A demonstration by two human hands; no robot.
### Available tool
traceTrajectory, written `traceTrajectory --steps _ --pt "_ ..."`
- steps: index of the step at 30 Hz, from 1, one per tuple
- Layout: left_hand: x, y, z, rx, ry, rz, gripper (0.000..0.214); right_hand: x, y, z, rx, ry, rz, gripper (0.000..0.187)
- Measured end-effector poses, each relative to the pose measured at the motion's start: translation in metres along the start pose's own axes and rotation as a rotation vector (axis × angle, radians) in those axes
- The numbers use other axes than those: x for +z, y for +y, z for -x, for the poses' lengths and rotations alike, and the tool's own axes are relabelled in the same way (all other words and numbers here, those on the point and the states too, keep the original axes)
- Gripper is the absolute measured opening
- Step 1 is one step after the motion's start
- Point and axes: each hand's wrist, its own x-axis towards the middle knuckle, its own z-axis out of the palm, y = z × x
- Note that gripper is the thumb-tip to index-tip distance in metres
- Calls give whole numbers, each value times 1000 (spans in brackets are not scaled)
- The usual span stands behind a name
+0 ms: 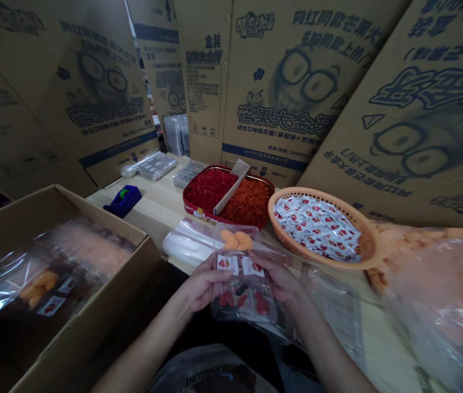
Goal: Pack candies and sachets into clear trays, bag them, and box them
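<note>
Both my hands hold a clear plastic compartment tray (243,284) just above the near table edge. My left hand (202,284) grips its left side with fingers curled round it. My right hand (278,278) grips its right side. Inside the tray lie orange candy pieces (236,240) at the far end, two small white sachets (239,266) in the middle and red candies (243,303) at the near end.
A red tin (199,210) with red and orange-red candies and a cardboard divider stands behind. An orange basket (368,256) of white sachets sits right of it. An open cardboard box (71,333) with packed bags is at left. A bag of orange candy (440,289) lies right.
</note>
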Motion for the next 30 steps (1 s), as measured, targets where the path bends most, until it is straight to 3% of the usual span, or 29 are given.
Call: traceTrajectory --steps 2,5,7,11,15,23,30 --pt "-2 4 -15 47 40 -236 41 -11 1 6 21 80 -87 22" --pt "-18 15 -47 335 158 -817 34 -26 -7 12 -29 208 -154 24" --pt "-35 21 -69 434 175 -968 24 -35 -16 15 -36 265 -188 21" --pt "-66 21 -97 452 167 -1077 17 -46 -26 23 -62 287 -214 21" --pt "-80 12 -102 457 142 -1165 10 -51 -25 27 -101 281 -236 23" --pt "-73 8 -79 596 202 -1247 6 -58 -20 29 -116 294 -301 31" --pt "-69 10 -74 663 231 -1323 10 -59 -22 33 -143 310 -320 26"
